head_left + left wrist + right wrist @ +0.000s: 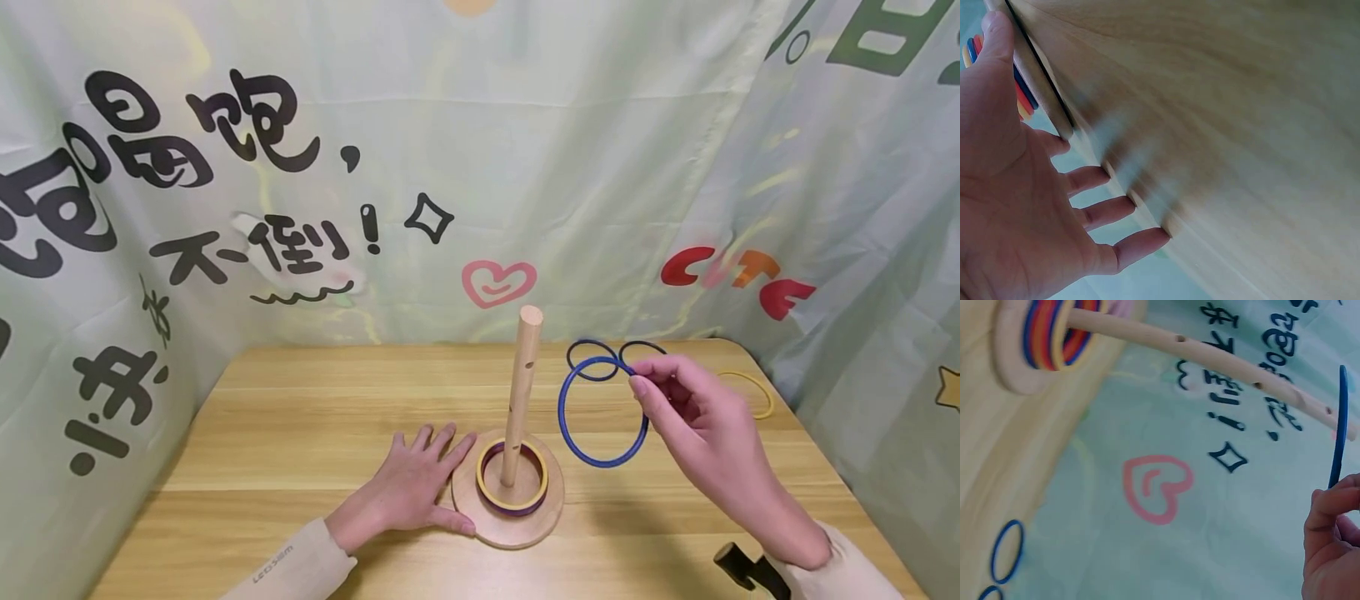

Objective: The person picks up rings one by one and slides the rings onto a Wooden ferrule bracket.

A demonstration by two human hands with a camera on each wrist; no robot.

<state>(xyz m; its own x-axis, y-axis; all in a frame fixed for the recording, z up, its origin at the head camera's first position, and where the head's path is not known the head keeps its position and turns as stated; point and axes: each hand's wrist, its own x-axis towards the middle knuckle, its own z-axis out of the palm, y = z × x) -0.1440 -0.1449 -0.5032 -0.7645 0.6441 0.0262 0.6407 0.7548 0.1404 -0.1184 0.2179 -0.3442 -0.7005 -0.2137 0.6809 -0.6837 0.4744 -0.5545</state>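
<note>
My right hand (pixel 712 417) pinches a blue ring (pixel 561 408) between thumb and fingers, raised to the right of a wooden peg (pixel 523 367). In the right wrist view, this blue ring (pixel 1340 425) appears edge-on near the peg's top end. The peg rises from a round wooden base (pixel 517 535). Around its foot lies a stack of coloured rings (pixel 1041 334), a yellow ring (pixel 513 507) uppermost. My left hand (pixel 412 483) has its fingers spread, with thumb and index finger touching the base's left edge; the other fingertips rest on the table.
Two dark blue rings lie at the table's back: one ring (pixel 572 357) left of the other ring (pixel 643 342), partly behind my right hand. Farther right lies a yellow ring (pixel 767 398), partly hidden. A printed curtain (pixel 420 125) hangs around the wooden table (pixel 315 408).
</note>
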